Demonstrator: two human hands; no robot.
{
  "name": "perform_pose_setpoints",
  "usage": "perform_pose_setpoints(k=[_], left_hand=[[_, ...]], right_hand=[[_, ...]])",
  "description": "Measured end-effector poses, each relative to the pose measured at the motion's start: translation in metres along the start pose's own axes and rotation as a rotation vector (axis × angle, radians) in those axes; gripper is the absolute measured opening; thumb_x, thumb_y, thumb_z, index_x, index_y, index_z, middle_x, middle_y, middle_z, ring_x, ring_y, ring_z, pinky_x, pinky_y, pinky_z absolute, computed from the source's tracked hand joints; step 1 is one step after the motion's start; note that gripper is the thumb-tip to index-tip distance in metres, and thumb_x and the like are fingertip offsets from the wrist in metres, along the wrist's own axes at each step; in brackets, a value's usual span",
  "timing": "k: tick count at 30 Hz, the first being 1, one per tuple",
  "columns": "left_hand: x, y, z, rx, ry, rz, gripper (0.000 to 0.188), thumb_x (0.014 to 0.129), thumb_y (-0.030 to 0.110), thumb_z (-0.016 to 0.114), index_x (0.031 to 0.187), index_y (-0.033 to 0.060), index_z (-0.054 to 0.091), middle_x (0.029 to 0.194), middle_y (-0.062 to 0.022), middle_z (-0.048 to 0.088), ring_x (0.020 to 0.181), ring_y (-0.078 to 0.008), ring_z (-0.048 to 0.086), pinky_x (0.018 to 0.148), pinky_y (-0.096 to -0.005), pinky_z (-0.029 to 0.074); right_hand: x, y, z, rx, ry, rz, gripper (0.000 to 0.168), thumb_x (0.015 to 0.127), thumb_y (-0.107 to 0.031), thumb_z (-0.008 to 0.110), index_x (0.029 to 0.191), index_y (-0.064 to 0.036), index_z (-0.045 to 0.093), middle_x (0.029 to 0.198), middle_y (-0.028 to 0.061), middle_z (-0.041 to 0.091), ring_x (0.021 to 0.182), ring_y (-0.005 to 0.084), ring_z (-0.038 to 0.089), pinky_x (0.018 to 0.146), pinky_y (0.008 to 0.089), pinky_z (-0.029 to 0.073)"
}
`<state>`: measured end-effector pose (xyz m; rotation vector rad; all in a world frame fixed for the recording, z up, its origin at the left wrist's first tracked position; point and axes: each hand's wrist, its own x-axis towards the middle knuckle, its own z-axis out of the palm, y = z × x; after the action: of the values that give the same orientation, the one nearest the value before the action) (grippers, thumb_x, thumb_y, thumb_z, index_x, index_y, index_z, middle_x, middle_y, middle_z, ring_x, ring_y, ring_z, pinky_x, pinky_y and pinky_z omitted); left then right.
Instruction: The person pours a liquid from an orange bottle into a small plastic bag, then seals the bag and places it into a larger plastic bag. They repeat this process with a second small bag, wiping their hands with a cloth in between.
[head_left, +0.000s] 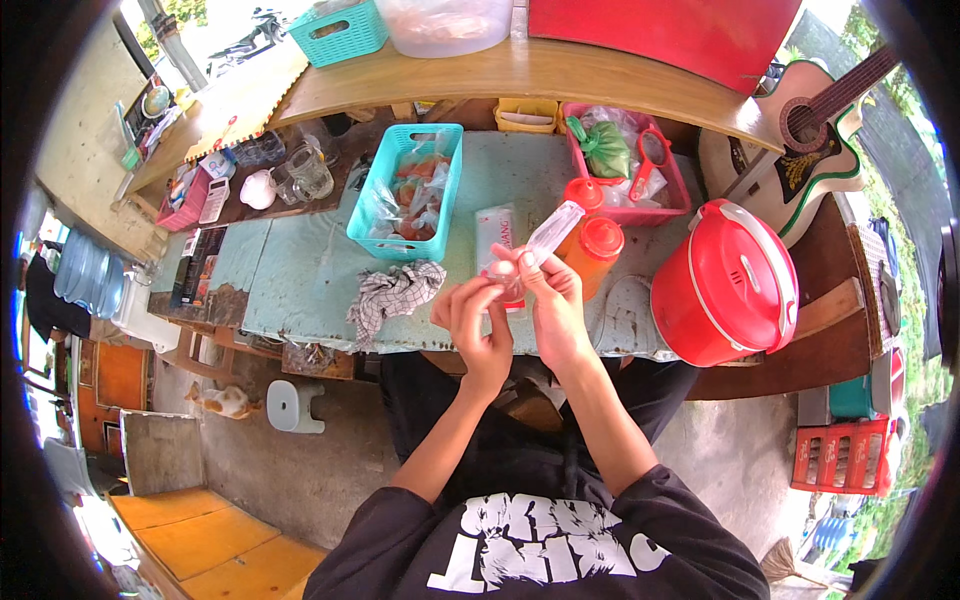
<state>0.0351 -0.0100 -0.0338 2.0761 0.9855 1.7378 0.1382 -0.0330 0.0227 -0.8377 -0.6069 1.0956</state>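
Both hands meet above the front edge of the pale blue table (315, 292). Between them they hold a clear plastic bag (555, 229), its length slanting up to the right. My left hand (474, 319) pinches the lower end with its fingertips; my right hand (553, 300) grips it between thumb and fingers. Below the hands lies a white and red packet (493, 236). Just right of the bag stand squeeze bottles with red caps (602, 238), holding orange sauce. A turquoise plastic basket (361, 225) with small filled bags sits behind to the left, near a crumpled checked cloth (394, 296).
A red rice cooker (724, 285) stands at the right, before an acoustic guitar (806, 142). A pink basket (679, 202) holds bags and red-handled scissors. Glass mugs (307, 174) stand at the left. A wooden shelf (480, 79) spans the back. A cat (225, 400) and a stool (294, 406) are on the floor.
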Motion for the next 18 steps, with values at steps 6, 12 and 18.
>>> perform_pose_setpoints(k=[6,12,18], left_hand=[[-0.007,0.016,-0.002,0.121,-0.124,0.021,0.064,0.077,0.014,0.077,0.136,0.0054,0.053,0.136,-0.0073,0.059,0.118,-0.0283,0.05,0.102,-0.0468,0.024],[-0.005,-0.004,0.004,0.222,-0.105,0.059,0.066,0.075,0.014,0.078,0.135,0.0059,0.053,0.133,-0.0076,0.059,0.117,-0.0301,0.05,0.101,-0.0464,0.026],[0.003,-0.013,-0.016,-0.078,-0.172,-0.01,0.048,0.083,0.019,0.071,0.128,0.0068,0.058,0.115,-0.0068,0.064,0.109,-0.0228,0.053,0.1,-0.0423,0.028]], right_hand=[[0.0,0.0,-0.001,0.044,0.039,-0.018,0.027,0.103,-0.022,0.058,0.117,0.0,0.065,0.103,0.0088,0.074,0.088,0.0126,0.068,0.083,0.0318,0.055],[-0.006,-0.006,-0.004,0.01,-0.05,0.034,0.025,0.103,-0.022,0.057,0.111,-0.001,0.066,0.11,0.0115,0.073,0.102,0.0174,0.067,0.092,0.0355,0.053],[-0.006,-0.01,-0.011,-0.105,-0.112,-0.063,0.026,0.104,-0.024,0.056,0.104,-0.002,0.071,0.108,0.0105,0.073,0.105,0.0157,0.065,0.095,0.0357,0.051]])
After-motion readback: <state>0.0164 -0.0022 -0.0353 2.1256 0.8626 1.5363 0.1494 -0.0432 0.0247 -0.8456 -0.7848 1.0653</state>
